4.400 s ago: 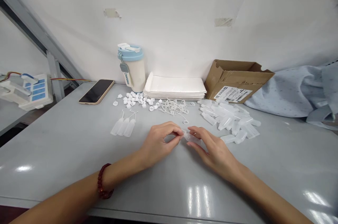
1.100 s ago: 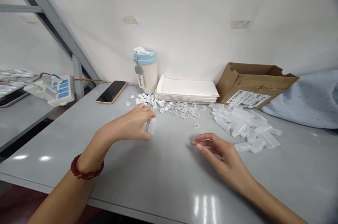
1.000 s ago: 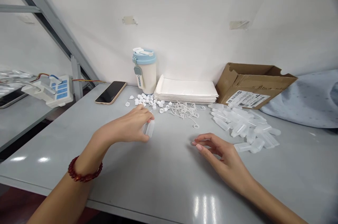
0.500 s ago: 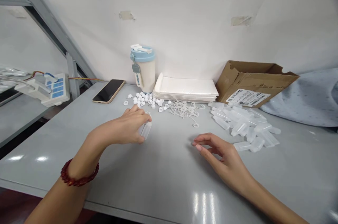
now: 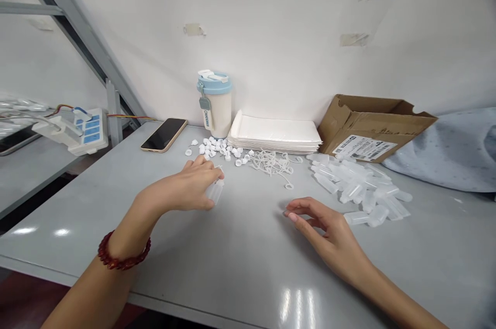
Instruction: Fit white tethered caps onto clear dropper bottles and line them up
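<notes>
Left hand (image 5: 186,188) rests on small capped bottles (image 5: 214,192), fingers curled over them. Right hand (image 5: 327,228) empty, loosely spread on table (image 5: 240,262). Pile of uncapped bottles (image 5: 358,184) beyond it remains.

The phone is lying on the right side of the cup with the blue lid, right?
Not quite. The head view shows the phone lying flat on the table to the left of the cup with the blue lid, not the right. What lies to the cup's right is the stack of white trays.
</notes>
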`<action>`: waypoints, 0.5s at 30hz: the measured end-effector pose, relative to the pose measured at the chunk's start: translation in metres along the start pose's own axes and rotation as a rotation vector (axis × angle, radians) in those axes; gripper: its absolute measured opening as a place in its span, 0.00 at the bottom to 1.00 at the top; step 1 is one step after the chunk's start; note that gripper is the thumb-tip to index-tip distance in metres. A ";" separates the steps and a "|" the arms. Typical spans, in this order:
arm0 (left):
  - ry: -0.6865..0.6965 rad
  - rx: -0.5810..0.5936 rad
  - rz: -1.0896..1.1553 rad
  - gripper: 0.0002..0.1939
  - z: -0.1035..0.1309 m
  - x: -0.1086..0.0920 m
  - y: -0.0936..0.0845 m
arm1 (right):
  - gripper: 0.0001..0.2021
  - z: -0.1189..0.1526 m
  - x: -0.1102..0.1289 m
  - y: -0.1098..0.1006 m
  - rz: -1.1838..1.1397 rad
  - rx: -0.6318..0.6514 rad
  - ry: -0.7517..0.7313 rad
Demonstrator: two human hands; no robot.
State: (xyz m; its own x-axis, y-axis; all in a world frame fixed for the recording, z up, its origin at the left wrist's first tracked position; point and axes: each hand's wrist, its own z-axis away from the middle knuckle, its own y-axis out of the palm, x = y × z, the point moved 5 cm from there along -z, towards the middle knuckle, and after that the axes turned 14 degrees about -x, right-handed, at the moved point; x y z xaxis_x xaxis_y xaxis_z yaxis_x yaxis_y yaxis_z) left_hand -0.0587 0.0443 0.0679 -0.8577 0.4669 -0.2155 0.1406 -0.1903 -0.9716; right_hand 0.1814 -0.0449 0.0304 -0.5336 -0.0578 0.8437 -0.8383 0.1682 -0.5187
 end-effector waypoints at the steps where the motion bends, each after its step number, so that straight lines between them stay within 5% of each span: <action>1: 0.006 -0.001 -0.003 0.22 0.000 0.000 0.000 | 0.11 0.000 0.000 0.000 0.000 0.000 0.001; 15: -0.008 0.026 -0.033 0.22 -0.001 0.000 0.000 | 0.11 0.001 -0.001 -0.002 0.012 0.002 -0.012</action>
State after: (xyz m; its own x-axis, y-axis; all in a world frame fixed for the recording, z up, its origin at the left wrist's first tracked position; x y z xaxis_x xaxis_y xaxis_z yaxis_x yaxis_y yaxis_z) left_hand -0.0578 0.0450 0.0681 -0.8657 0.4660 -0.1828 0.0997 -0.1973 -0.9753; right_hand 0.1834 -0.0460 0.0301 -0.5447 -0.0679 0.8359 -0.8322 0.1667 -0.5288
